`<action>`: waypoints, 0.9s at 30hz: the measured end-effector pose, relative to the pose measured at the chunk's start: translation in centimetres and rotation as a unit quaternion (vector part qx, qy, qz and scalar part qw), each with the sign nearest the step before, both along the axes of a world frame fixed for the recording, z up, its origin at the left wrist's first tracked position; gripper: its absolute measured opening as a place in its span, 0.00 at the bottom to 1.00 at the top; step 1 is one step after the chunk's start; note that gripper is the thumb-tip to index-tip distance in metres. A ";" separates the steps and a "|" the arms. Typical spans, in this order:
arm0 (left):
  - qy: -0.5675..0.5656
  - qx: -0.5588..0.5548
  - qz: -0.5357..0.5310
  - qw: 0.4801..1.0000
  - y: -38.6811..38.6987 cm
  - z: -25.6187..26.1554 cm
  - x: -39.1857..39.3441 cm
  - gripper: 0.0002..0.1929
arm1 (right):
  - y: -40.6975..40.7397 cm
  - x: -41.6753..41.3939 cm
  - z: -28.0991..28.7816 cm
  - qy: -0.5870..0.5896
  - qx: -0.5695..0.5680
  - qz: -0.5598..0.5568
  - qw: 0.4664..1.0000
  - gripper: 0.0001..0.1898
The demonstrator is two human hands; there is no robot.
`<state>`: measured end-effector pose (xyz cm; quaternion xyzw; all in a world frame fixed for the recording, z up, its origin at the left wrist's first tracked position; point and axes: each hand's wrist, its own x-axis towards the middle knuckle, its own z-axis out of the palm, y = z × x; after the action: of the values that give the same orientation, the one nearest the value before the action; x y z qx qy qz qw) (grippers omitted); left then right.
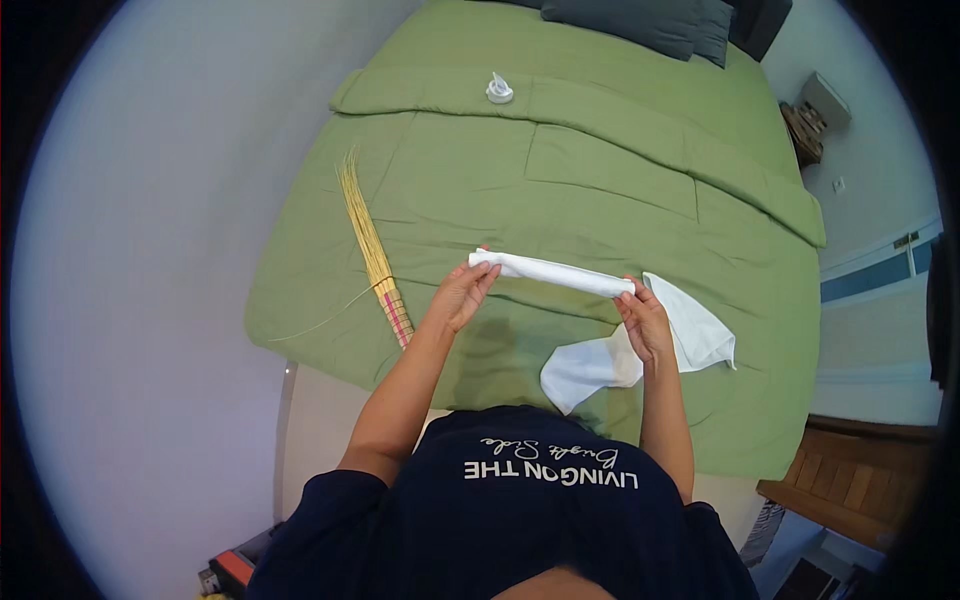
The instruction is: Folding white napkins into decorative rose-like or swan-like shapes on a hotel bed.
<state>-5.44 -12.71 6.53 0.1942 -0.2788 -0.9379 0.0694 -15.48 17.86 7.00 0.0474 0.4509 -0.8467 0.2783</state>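
Observation:
A white cloth (559,274), folded or rolled into a narrow strip, is stretched between my two hands above the bed. My left hand (466,292) pinches its left end between thumb and fingers. At the other end, my right hand (645,319) grips the cloth in the same way. Another white cloth (690,330) lies spread on the green bed cover (465,180), partly hidden behind my right hand and forearm. A white piece of fabric (589,367) lies beside it, nearer my body; whether the two are joined cannot be told.
A stick broom (371,247) with a woven handle lies on the bed to the left. A small white round object (499,90) sits farther back. Grey pillows (630,26) are at the far end. A wall (172,225) runs along the left; wooden furniture (847,476) stands at lower right.

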 end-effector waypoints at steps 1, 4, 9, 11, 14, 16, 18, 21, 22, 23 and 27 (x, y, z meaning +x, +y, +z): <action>0.004 -0.001 0.005 1.000 -0.1 0.0 -0.1 0.13 | 0.0 -0.2 0.3 0.004 -0.001 0.005 1.000 0.18; 0.007 0.029 0.023 0.999 -0.1 0.2 -0.4 0.11 | -0.5 -0.5 1.7 0.035 -0.016 0.014 0.999 0.19; 0.063 0.086 0.092 0.990 1.6 1.8 -1.3 0.08 | -0.5 -2.1 2.2 0.034 -0.079 -0.021 0.996 0.16; 0.083 0.053 0.072 0.993 2.2 2.0 -1.3 0.11 | -0.3 -2.4 2.3 0.041 -0.080 -0.019 0.996 0.15; 0.044 0.018 0.032 0.998 3.9 3.2 -1.5 0.19 | 0.0 -2.6 2.2 0.058 -0.076 -0.007 0.995 0.11; 0.033 0.025 0.033 0.999 4.6 2.9 -1.6 0.18 | 0.4 -2.7 1.8 0.056 -0.082 0.001 0.995 0.10; 0.020 0.032 0.035 0.999 5.2 2.4 -1.8 0.18 | 0.6 -2.6 1.7 0.053 -0.087 0.009 0.995 0.10; 0.032 0.046 0.044 0.997 6.3 1.8 -2.2 0.15 | 0.5 -2.0 1.6 0.009 -0.112 0.007 0.994 0.10; 0.034 0.057 0.055 0.996 6.9 1.9 -2.4 0.16 | 0.5 -1.9 1.4 0.003 -0.131 -0.004 0.991 0.11; 0.036 0.068 0.066 0.995 7.5 2.1 -2.6 0.16 | 0.5 -1.8 1.2 -0.003 -0.151 -0.016 0.988 0.11; 0.049 0.071 0.105 0.991 8.7 1.1 -3.2 0.17 | -0.2 -1.8 0.5 0.000 -0.191 -0.031 0.981 0.12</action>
<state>-8.67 -4.03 7.61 0.1809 -0.1856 -0.9513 0.1669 -17.25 17.70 7.54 0.0072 0.2788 -0.9257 0.2555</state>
